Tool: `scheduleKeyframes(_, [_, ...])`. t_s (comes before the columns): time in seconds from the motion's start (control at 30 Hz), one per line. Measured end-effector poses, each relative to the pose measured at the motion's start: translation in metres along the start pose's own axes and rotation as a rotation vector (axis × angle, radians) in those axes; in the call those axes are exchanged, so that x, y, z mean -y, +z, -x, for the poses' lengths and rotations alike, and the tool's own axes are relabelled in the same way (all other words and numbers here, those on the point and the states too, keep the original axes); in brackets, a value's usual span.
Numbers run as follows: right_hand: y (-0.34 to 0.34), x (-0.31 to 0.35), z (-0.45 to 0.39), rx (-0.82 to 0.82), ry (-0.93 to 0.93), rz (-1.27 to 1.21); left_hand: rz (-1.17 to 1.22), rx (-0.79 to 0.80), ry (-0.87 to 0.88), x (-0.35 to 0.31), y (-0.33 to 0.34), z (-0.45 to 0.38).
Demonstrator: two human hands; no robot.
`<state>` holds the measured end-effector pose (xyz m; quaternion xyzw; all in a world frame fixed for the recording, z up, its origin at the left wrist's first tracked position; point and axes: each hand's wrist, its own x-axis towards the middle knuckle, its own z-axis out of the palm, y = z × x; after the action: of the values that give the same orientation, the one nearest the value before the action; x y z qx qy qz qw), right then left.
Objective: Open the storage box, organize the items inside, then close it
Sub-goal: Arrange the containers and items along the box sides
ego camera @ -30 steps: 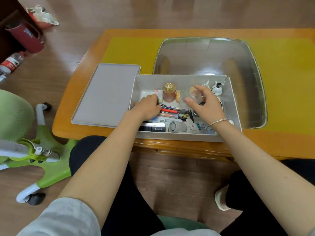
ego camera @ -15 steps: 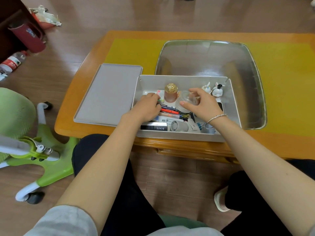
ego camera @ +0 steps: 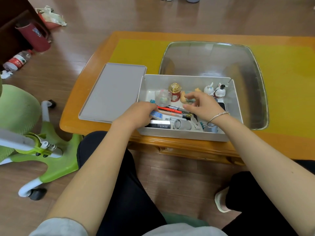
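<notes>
The open white storage box (ego camera: 185, 133) sits at the table's near edge, with its grey lid (ego camera: 112, 92) lying flat to its left. Inside stand a clear jar (ego camera: 162, 97), a red jar with a gold top (ego camera: 175, 92) and two white rabbit figurines (ego camera: 214, 90). Red pens (ego camera: 170, 109), a black box marked BENTE (ego camera: 160, 125) and a grey cylinder (ego camera: 182, 124) lie at the front. My left hand (ego camera: 136, 114) is in the box's left end, fingers curled around a small blue dotted packet (ego camera: 156, 114). My right hand (ego camera: 202, 106) hovers over the pens, fingers loose, holding nothing.
A large metal tray (ego camera: 254, 79) rests behind the box on a yellow mat (ego camera: 136, 53). The wooden table edge (ego camera: 170, 147) is just before my knees. A green wheeled chair (ego camera: 51, 150) stands at left, with a bottle (ego camera: 17, 60) on the floor.
My right hand carried the clear jar leftward past the gold-topped jar, set it down and let go. My left hand stayed in the box's left end.
</notes>
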<state>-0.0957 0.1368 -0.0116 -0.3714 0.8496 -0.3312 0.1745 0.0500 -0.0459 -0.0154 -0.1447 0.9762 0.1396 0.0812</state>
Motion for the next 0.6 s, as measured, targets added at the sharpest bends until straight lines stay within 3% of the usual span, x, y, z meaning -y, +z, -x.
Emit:
scheduleKeyframes(0.1, [-0.005,-0.008,0.006,0.025,0.024,0.036,-0.028,-0.051,-0.004,0.000,0.003,-0.003])
scheduleKeyframes(0.2, [-0.008,-0.014,0.007,0.053,0.022,0.091,0.114,-0.212,-0.010,0.001,0.001,-0.001])
scheduleKeyframes(0.3, [-0.004,-0.012,0.002,0.196,0.038,0.218,0.189,-0.363,-0.039,0.003,-0.004,0.003])
scheduleKeyframes(0.43, [0.012,-0.003,-0.011,0.363,0.136,0.332,0.192,-0.412,-0.064,-0.001,-0.004,0.008])
scheduleKeyframes(0.6, [0.021,0.009,-0.024,0.448,0.269,0.377,0.226,-0.474,-0.112,0.001,-0.004,0.011])
